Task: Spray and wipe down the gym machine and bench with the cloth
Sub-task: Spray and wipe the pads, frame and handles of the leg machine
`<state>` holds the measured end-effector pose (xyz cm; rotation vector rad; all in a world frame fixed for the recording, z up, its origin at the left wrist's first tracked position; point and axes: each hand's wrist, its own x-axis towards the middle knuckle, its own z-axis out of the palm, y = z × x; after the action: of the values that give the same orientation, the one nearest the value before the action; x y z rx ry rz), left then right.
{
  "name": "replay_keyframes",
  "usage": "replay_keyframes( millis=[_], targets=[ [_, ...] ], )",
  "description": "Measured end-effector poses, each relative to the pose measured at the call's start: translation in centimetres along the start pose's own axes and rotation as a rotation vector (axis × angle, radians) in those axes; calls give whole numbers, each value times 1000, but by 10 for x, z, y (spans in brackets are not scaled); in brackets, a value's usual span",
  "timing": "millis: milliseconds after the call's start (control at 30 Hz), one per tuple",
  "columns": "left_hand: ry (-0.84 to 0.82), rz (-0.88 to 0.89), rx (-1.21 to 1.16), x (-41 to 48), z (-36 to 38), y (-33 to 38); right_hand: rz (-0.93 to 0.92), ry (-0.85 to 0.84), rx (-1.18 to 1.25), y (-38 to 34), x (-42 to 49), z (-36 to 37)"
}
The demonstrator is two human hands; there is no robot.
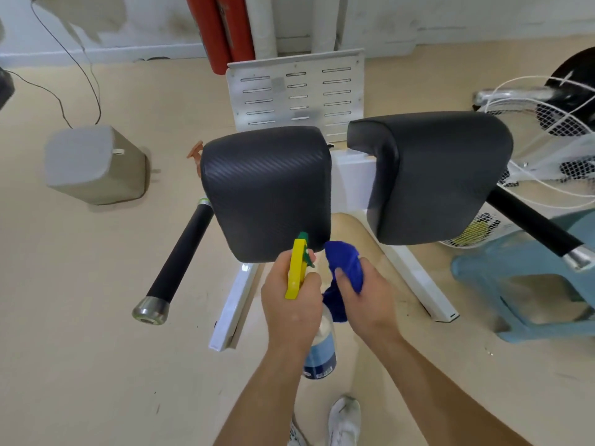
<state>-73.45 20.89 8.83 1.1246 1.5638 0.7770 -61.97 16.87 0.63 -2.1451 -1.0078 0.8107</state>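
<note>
**Spray bottle aimed at a black gym pad, cloth ready**

Two bare forearms reach forward from the bottom of the view, above white sneakers (344, 420) on a beige floor. The left hand (291, 304) is wrapped around the neck of a spray bottle (320, 352) with a yellow and green trigger head (297, 268); its nozzle sits just beside the near lower edge of the left black pad (267, 191). The right hand (363, 294) is clenched on a bunched blue cloth (344, 265), held close to the same pad but apparently not touching it.

A second black pad (431, 175) stands to the right on the white machine frame (351, 181), with black handlebars (183, 252) jutting out on either side. A standing fan (547, 130) and a pale blue plastic stool (528, 284) are near the right pad.

Judging from this, spraying is about to begin. With the nozzle so near the pad's edge, mist could miss and wet the floor, making it slippery. The loose tail of cloth may drag through wet spots.
</note>
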Motion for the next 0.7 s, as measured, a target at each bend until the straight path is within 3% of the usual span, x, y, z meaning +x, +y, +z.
replay_keyframes(
  millis=[133,300,533,700],
  targets=[
    [-34,38,103,-3,17,2,76,155,273,-19,-3,-28],
    [22,151,162,-4,35,6,69,93,375,-36,9,-51],
    [84,159,142,-5,44,7,-104,114,472,-63,19,-70],
    [194,316,76,-4,38,23,-347,73,359,-112,65,-52]
  ],
)
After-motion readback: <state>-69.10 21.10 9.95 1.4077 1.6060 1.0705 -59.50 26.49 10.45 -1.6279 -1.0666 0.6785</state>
